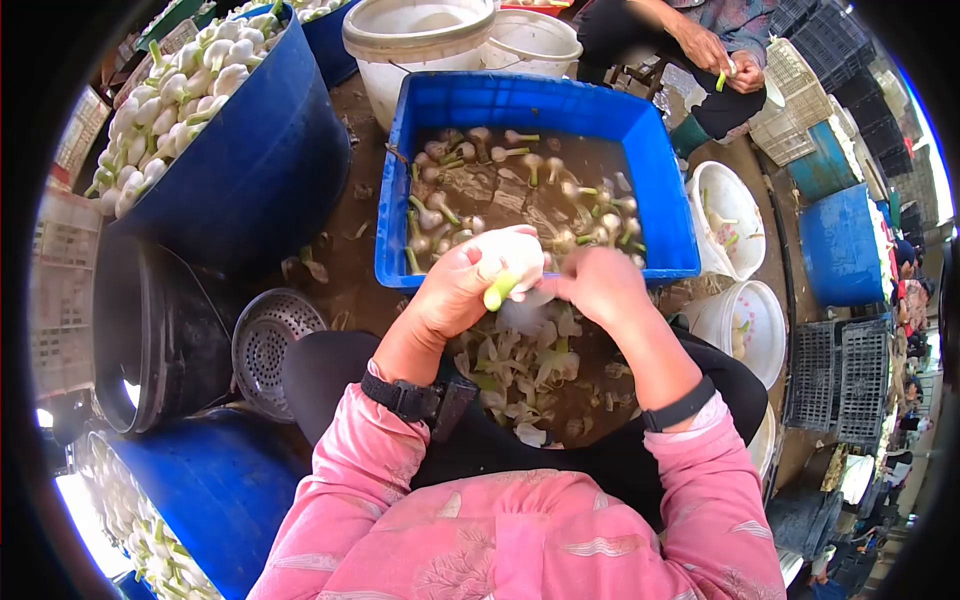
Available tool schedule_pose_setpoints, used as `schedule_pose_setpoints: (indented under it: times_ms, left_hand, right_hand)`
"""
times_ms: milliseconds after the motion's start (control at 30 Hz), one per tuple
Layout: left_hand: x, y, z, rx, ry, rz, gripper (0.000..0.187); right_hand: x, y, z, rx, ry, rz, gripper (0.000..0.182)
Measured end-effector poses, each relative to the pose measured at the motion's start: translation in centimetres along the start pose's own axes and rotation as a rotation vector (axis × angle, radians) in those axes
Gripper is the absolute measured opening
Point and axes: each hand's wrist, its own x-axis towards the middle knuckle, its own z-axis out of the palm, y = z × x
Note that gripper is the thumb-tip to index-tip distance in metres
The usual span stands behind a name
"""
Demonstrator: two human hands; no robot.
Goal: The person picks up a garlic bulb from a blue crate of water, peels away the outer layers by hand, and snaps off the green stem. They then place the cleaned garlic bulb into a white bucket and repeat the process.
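Note:
My left hand [462, 282] is closed around a white garlic bulb [520, 262] whose short green stem [499, 291] points down toward me. Just right of it, my right hand [602, 285] is blurred by motion, its fingers curled in by the bulb; what they pinch is hidden. A pale, smeared piece that looks like garlic skin [527, 316] hangs below the fingers. Both hands are over the near rim of a blue tub [660, 265], in which several garlic bulbs [480, 135] with stems lie in brownish water. Peeled-off skins [535, 365] litter the ground between my legs.
To the left stand a large blue barrel [270, 150] heaped with garlic, a black bucket [150, 340] and a metal strainer [270, 350]. White buckets [420, 50] stand behind the tub; others [765, 330] are at right. Another person's hands [735, 65] hold garlic at upper right.

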Motion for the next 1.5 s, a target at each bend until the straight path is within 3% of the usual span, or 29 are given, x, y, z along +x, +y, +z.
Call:
schedule_pose_setpoints:
  times_ms: [100,133,200,333,433,467,500,567,600,633,700,800,900,933,967,1000,1033,1067,1100,1167,1200,1300,1333,1400,1500]
  left_hand:
    - [0.0,-0.6,-0.7,0.102,0.025,-0.013,0.052]
    - [-0.1,-0.7,-0.8,0.144,0.036,-0.030,0.046]
    - [0.0,-0.4,0.0,0.211,0.111,-0.028,0.037]
    - [-0.2,-1.1,-1.4,0.336,0.064,-0.083,0.038]
    - [0.1,-0.9,-1.1,0.348,-0.041,-0.050,0.045]
    - [0.3,-0.4,-0.2,0.301,-0.087,-0.016,0.045]
    - [0.3,0.0,0.4,0.254,-0.131,0.018,0.046]
    - [0.1,-0.1,0.4,0.370,0.120,-0.011,0.045]
    - [0.5,-0.7,-0.3,0.481,0.256,-0.019,0.045]
    - [0.3,-1.4,-0.7,0.581,0.402,-0.046,0.044]
    - [0.8,-2.1,-0.3,0.879,0.583,0.149,0.039]
    - [1.0,-2.4,0.3,1.336,0.673,0.311,0.026]
    - [0.9,-2.7,-0.2,1.333,0.691,0.324,0.024]
    - [1.1,-2.8,-0.9,1.122,0.788,0.357,0.024]
    - [1.2,-1.9,-1.4,0.657,0.894,0.164,0.023]
    - [1.0,-1.0,-1.7,0.734,0.915,0.195,0.023]
    - [0.9,-0.6,-1.8,0.810,0.935,0.225,0.023]
    - [0.9,-0.8,-1.6,0.746,0.842,0.243,0.017]
    - [0.7,-1.1,-1.0,0.825,0.660,0.382,0.010]
    - [0.3,-1.5,0.8,0.954,0.630,0.379,0.013]
    - [0.4,-2.0,0.9,1.116,0.566,0.520,0.017]
    - [0.5,-2.2,0.8,1.444,0.509,0.760,0.014]
    - [0.5,-2.5,0.8,1.481,0.516,0.765,0.012]
    - [0.5,-3.0,0.8,1.556,0.528,0.774,0.009]
    - [0.7,-3.2,1.1,1.579,0.591,0.787,0.007]
  right_hand:
    - [-1.2,-1.8,-3.2,0.500,0.617,-0.223,0.016]
    - [-0.9,-1.9,-2.9,0.437,0.683,-0.436,0.011]
    - [-1.1,-2.4,-3.2,0.367,0.615,-0.518,0.008]
    - [-0.7,-2.2,-3.7,0.239,0.501,-0.606,0.010]
    - [-0.1,-1.8,-3.6,0.430,0.373,-0.477,0.012]
    - [1.2,-0.5,-2.5,0.495,0.424,-0.319,0.014]
    - [2.4,1.1,-2.3,0.303,0.248,-0.048,0.021]
    - [3.3,4.0,0.2,0.061,0.117,0.106,0.035]
    - [2.5,2.1,-0.2,0.186,0.222,0.076,0.041]
    - [1.0,0.4,-0.8,0.514,0.074,0.068,0.046]
    - [-1.4,-3.2,-2.7,1.182,-0.287,0.227,0.050]
    - [-1.2,-3.8,-0.8,1.410,-0.487,0.276,0.037]
    - [-2.1,-4.5,-0.2,1.598,-0.510,0.331,0.028]
    - [-2.3,-4.0,0.5,1.679,-0.485,0.305,0.027]
    - [-2.4,-3.6,0.7,1.759,-0.459,0.277,0.026]
    - [-2.5,-3.1,0.5,1.805,-0.455,0.250,0.025]
    - [-2.8,-2.9,0.2,1.797,-0.422,0.248,0.026]
    - [-2.8,-2.6,0.1,1.789,-0.398,0.265,0.026]
    - [-2.8,-2.5,0.1,1.785,-0.372,0.281,0.027]
    - [-2.9,-2.4,0.2,1.740,-0.324,0.269,0.025]
    - [-3.0,-2.4,0.4,1.716,-0.306,0.267,0.025]
    - [-2.9,-2.9,0.8,1.338,-0.146,0.186,0.023]
    - [-2.7,-2.9,1.0,1.267,-0.141,0.250,0.021]
    - [-1.8,-2.1,3.4,0.912,0.052,0.104,0.018]
    - [-1.6,-1.8,4.4,0.683,0.183,0.017,0.017]
